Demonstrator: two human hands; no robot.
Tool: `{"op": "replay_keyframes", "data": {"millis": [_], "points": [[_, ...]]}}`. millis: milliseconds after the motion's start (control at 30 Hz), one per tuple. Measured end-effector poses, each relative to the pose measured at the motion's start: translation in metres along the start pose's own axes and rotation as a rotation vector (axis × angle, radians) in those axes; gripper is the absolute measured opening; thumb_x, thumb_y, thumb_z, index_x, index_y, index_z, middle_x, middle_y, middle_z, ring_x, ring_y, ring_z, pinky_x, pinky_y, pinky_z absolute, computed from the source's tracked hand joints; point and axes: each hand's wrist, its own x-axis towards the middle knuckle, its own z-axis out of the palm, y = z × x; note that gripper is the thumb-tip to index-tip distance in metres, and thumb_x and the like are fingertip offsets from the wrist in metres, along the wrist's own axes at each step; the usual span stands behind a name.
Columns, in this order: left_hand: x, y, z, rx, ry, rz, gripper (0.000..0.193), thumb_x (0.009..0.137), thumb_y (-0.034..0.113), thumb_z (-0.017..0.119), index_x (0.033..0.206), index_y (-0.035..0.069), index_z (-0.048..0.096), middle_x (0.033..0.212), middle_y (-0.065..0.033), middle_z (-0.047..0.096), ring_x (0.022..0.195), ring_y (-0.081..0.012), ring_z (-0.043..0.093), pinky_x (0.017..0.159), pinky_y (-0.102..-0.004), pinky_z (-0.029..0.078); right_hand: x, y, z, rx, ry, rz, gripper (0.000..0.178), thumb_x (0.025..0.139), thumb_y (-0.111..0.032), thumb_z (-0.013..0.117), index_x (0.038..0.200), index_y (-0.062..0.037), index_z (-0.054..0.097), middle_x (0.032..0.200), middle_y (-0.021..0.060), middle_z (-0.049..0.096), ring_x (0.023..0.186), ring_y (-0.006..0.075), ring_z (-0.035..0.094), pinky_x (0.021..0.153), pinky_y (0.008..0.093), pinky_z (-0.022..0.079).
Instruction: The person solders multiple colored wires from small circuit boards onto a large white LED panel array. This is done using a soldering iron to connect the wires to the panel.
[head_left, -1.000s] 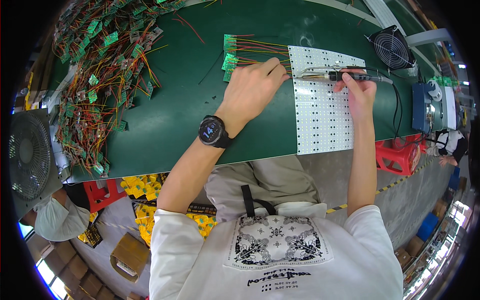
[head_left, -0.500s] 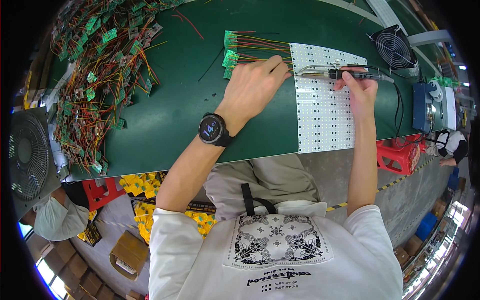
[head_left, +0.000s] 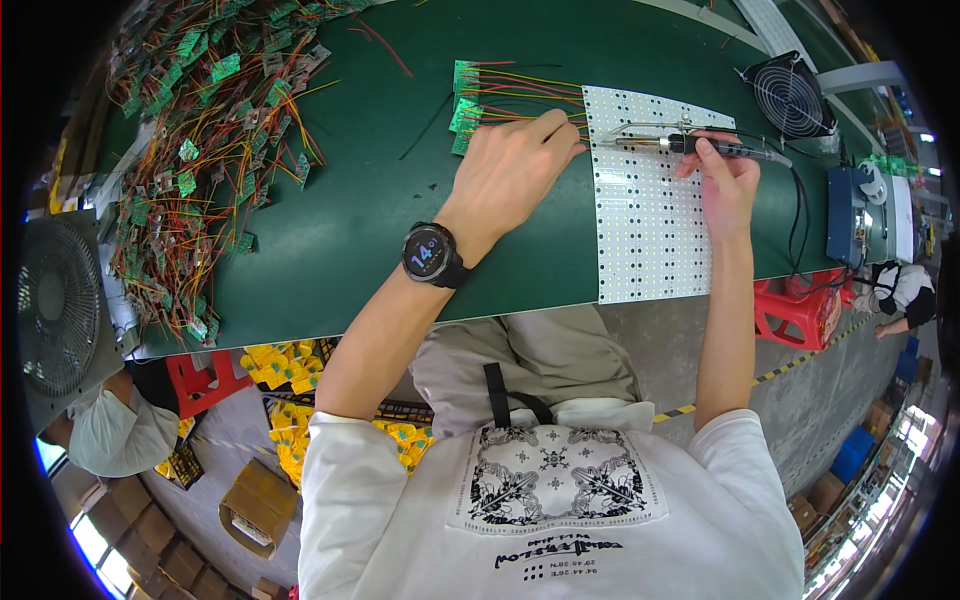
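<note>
My right hand [head_left: 727,185] grips a soldering iron [head_left: 715,149] with a thin metal feed tube [head_left: 635,127] along its front. The iron's tip points left, above the white LED panel [head_left: 650,240], near its left edge. At that edge my left hand [head_left: 512,175] is closed in a pinch on a thin wire, mostly hidden by the fingers. Several small green circuit boards [head_left: 463,112] lie just beyond the left hand. Their red and yellow wires [head_left: 530,80] stretch right to the panel's left edge.
A big heap of wired circuit boards [head_left: 215,150] covers the green table's left side. A small black fan [head_left: 787,95] and a blue box-shaped unit [head_left: 847,215] stand at the right. The iron's black cable [head_left: 801,215] hangs between them. A larger fan [head_left: 58,305] is far left.
The soldering iron has drawn back slightly to the right, its tip now farther in over the panel. My left hand stays pinched in nearly the same place.
</note>
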Motion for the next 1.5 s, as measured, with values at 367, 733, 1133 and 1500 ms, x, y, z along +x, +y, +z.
{"op": "replay_keyframes", "data": {"millis": [367, 733, 1133, 1500], "points": [[0.009, 0.023, -0.041, -0.001, 0.281, 0.134, 0.024, 0.079, 0.014, 0.073, 0.102, 0.008, 0.068, 0.107, -0.0069, 0.064, 0.099, -0.0264, 0.061, 0.078, -0.037, 0.053, 0.003, 0.002, 0.005, 0.042, 0.064, 0.039, 0.018, 0.086, -0.007, 0.07, 0.098, 0.0048, 0.064, 0.074, 0.01, 0.065, 0.058, 0.0164, 0.061, 0.055, 0.0276, 0.048], [-0.095, -0.028, -0.115, 0.507, 0.61, -0.823, 0.023, 0.087, 0.023, 0.07, 0.086, 0.004, 0.058, 0.087, -0.0092, 0.057, 0.077, -0.0264, 0.055, 0.07, -0.0376, 0.045, -0.001, -0.016, 0.008, 0.073, 0.014, 0.04, 0.017, 0.088, -0.011, 0.07, 0.095, 0.0029, 0.064, 0.07, 0.0077, 0.063, 0.057, 0.0138, 0.059, 0.053, 0.0254, 0.044], [-0.115, -0.064, -0.135, 0.332, 0.354, -0.924, 0.026, 0.086, 0.025, 0.07, 0.095, 0.001, 0.066, 0.094, -0.0106, 0.065, 0.085, -0.0248, 0.063, 0.074, -0.0363, 0.049, 0.0, -0.015, 0.013, 0.088, 0.036, 0.035, 0.016, 0.089, -0.012, 0.069, 0.096, 0.0013, 0.064, 0.069, 0.0063, 0.063, 0.056, 0.0133, 0.058, 0.052, 0.0257, 0.043], [-0.154, 0.023, -0.146, -0.674, 0.331, -1.021, 0.016, 0.096, 0.007, 0.059, 0.103, -0.005, 0.067, 0.086, -0.0094, 0.071, 0.075, -0.0115, 0.066, 0.069, -0.0233, 0.052, -0.006, -0.007, 0.01, 0.049, 0.141, -0.116, 0.017, 0.091, -0.01, 0.067, 0.102, 0.0026, 0.064, 0.073, 0.0061, 0.064, 0.058, 0.012, 0.058, 0.054, 0.0245, 0.043]]}}
